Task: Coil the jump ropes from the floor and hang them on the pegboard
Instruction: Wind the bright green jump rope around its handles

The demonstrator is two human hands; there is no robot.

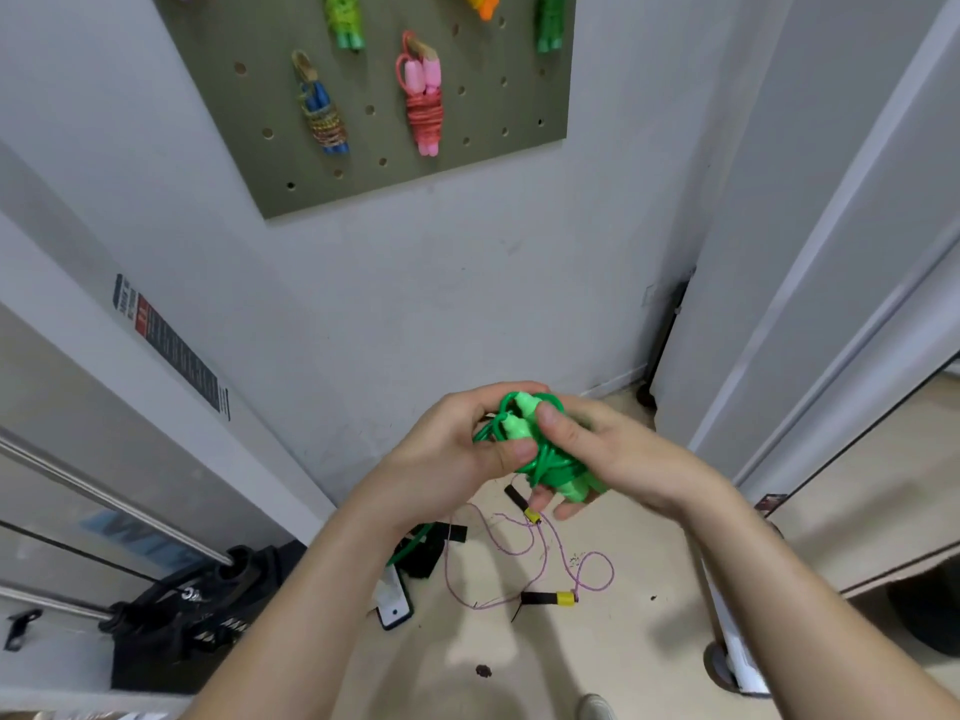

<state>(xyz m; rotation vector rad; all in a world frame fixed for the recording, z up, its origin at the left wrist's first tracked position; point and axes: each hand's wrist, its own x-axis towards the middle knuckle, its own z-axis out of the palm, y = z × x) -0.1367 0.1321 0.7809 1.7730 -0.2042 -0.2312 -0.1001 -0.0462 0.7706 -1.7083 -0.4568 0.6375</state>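
Note:
A green jump rope is bundled between both hands at chest height. My left hand grips its left side, thumb pressed on the cord. My right hand grips the right side, thumb on the light-green handles. A strand of green cord hangs down toward the floor. A thin purple rope with black-and-yellow handles lies loose on the beige floor below. The olive pegboard on the wall carries several coiled ropes, among them a pink one and a blue one.
A black bag sits on the floor at the left by a metal rail. A phone and black straps lie near the purple rope. A white door stands at the right.

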